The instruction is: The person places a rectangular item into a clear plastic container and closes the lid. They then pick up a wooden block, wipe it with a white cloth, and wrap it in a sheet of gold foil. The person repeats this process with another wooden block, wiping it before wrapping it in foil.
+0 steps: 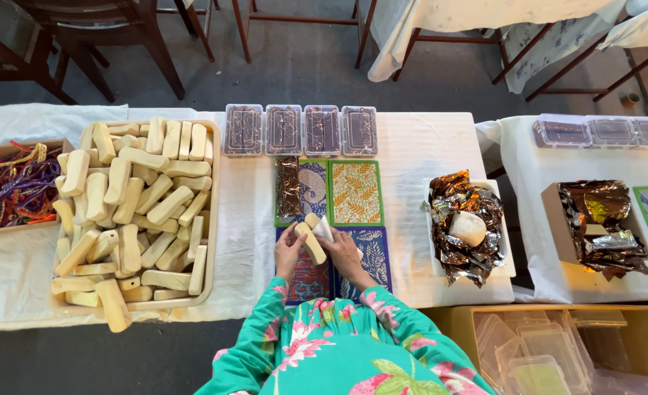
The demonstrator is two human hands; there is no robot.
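My left hand (289, 249) and my right hand (343, 252) both grip one pale oblong bar (311, 238) above the patterned cards on the table. A bit of white paper (322, 227) shows beside the bar at my right fingers. Under my hands lie a dark blue card (373, 252) and a red-and-blue card (309, 281). Past them sit a green leaf-print card (355, 192) and a card bearing a brown foil-wrapped bar (288, 187).
A big tray (210, 219) piled with pale bars stands at left, with a box of coloured ribbons (17, 186) beyond it. Four clear lidded boxes (300, 130) line the far edge. Crumpled foil sheets (464, 227) lie at right. Empty clear boxes (536, 351) sit lower right.
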